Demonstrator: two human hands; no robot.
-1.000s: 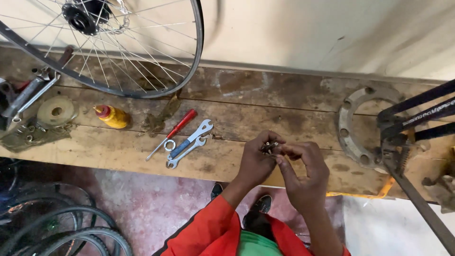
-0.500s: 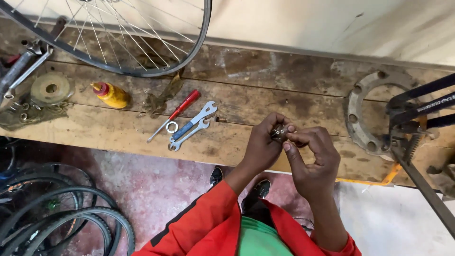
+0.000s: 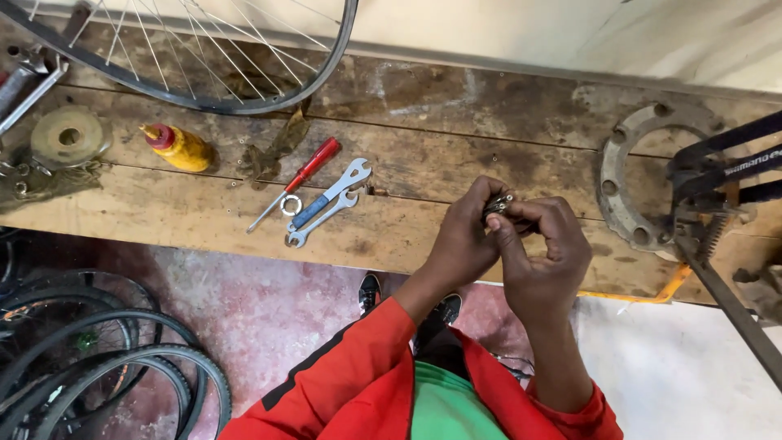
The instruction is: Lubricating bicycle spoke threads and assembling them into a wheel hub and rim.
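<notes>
Both my hands meet over the front edge of the wooden workbench (image 3: 456, 155). My left hand (image 3: 464, 236) and my right hand (image 3: 542, 253) pinch a small dark metal bicycle part (image 3: 498, 204) between their fingertips; most of it is hidden by my fingers. Left of my hands, two flat wrenches (image 3: 326, 204) lie crossed on the bench beside a red-handled screwdriver (image 3: 301, 179) and a small metal ring (image 3: 291, 204).
A spoked bicycle wheel (image 3: 204, 102) lies across the bench's far left. A yellow oil bottle with a red cap (image 3: 179, 147), a round metal disc (image 3: 69, 137) and a large metal ring flange (image 3: 627, 187) sit on the bench. Black clamp arms (image 3: 725, 155) stand right. Tyres (image 3: 106, 358) lie on the floor at left.
My hands still hold the small part, fingers shifting slightly on it. The view has drifted, so the bench and tools sit a little lower and further right in frame.
</notes>
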